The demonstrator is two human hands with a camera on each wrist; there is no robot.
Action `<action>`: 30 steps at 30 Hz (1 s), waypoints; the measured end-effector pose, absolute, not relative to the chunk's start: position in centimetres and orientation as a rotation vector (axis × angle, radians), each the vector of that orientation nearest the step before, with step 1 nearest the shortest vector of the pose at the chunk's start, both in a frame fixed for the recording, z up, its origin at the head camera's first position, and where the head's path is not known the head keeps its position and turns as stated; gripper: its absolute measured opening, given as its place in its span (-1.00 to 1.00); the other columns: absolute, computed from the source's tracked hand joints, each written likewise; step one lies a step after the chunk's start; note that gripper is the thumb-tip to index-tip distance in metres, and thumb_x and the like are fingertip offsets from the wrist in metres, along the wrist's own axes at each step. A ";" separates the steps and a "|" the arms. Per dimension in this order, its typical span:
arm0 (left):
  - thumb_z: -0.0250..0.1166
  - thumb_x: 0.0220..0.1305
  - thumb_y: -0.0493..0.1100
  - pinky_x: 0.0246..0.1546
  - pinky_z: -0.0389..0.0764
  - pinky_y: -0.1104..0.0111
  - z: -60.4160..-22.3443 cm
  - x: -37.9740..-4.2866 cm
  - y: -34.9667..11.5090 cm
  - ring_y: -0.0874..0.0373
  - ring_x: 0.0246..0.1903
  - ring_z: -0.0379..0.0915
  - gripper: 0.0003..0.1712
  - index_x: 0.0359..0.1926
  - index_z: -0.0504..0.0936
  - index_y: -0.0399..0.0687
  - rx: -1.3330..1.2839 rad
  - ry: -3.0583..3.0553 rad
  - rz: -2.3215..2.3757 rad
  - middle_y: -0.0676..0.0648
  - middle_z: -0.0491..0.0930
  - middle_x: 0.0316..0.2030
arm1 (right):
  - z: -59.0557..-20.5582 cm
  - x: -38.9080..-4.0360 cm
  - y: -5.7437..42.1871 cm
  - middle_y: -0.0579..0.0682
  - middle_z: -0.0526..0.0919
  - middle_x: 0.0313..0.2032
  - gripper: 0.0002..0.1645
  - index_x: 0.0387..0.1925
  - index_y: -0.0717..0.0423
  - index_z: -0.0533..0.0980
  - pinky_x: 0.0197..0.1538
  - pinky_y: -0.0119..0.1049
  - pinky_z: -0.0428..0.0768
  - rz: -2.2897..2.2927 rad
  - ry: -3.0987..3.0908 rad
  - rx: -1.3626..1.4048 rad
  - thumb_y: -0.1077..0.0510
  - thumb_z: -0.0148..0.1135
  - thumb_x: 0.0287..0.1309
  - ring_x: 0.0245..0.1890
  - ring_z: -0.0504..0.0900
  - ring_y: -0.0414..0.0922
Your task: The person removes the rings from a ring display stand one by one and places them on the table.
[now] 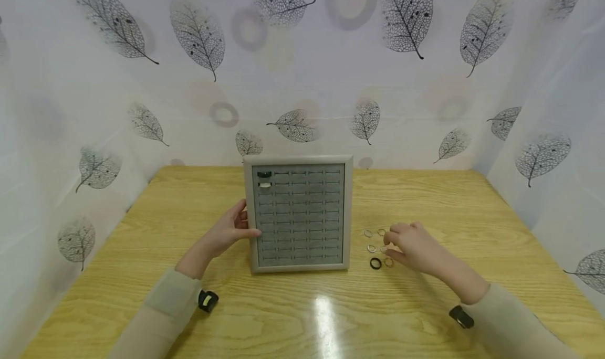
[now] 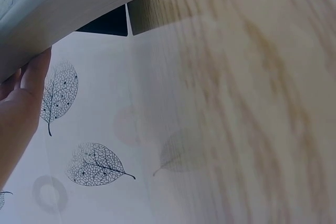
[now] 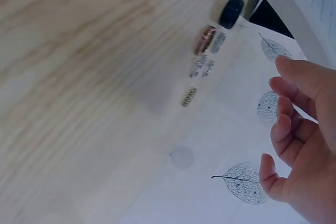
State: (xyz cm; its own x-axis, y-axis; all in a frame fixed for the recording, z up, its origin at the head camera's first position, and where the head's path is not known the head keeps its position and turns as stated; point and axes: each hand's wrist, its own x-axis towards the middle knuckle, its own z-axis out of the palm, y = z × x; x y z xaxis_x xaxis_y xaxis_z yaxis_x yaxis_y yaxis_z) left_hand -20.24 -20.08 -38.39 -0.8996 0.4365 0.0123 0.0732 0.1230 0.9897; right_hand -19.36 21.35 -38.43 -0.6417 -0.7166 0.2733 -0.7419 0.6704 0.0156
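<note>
A ring display board with a pale frame and grey slotted padding stands upright on the table. In its top left slots sit a black ring and a whitish ring. My left hand grips the board's left edge, thumb on the front, other fingers partly hidden behind it. Right of the board, my right hand hovers by several loose rings, fingers loosely bent, with nothing seen between them. In the right wrist view these include a black ring, a reddish ring and a gold-toned ring.
The wooden table carries the board and rings. A white curtain printed with dark leaves hangs behind and at both sides. Dark wrist devices are strapped to both sleeves. A dark support shows behind the board.
</note>
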 end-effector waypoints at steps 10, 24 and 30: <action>0.30 0.04 -0.28 -0.10 0.43 0.19 -38.3 -20.1 -20.0 -0.04 -0.05 0.36 -0.06 0.32 -0.10 -0.18 0.500 2.122 1.847 -0.34 0.31 0.05 | -36.7 -19.9 19.8 -0.10 0.51 -0.49 -0.80 -0.46 0.07 0.53 -0.40 -0.17 0.35 0.224 -2.528 1.188 0.14 0.38 -0.19 -0.51 0.43 -0.21; 0.31 0.02 -0.28 -0.10 0.42 0.18 -38.3 -20.2 -19.9 -0.03 -0.05 0.36 -0.06 0.32 -0.09 -0.17 0.485 2.124 1.852 -0.33 0.32 0.05 | -34.4 -20.4 16.1 -0.12 0.51 -0.45 -0.77 -0.38 0.07 0.53 -0.33 -0.19 0.34 0.357 -2.403 1.250 0.11 0.35 -0.15 -0.50 0.40 -0.22; 0.30 0.04 -0.27 -0.11 0.43 0.19 -38.4 -20.2 -20.0 -0.03 -0.06 0.37 -0.05 0.32 -0.11 -0.17 0.495 2.132 1.839 -0.33 0.32 0.05 | -33.5 -20.8 14.1 -0.11 0.49 -0.48 -0.77 -0.40 0.09 0.52 -0.38 -0.23 0.31 0.404 -2.297 1.294 0.15 0.37 -0.17 -0.50 0.40 -0.21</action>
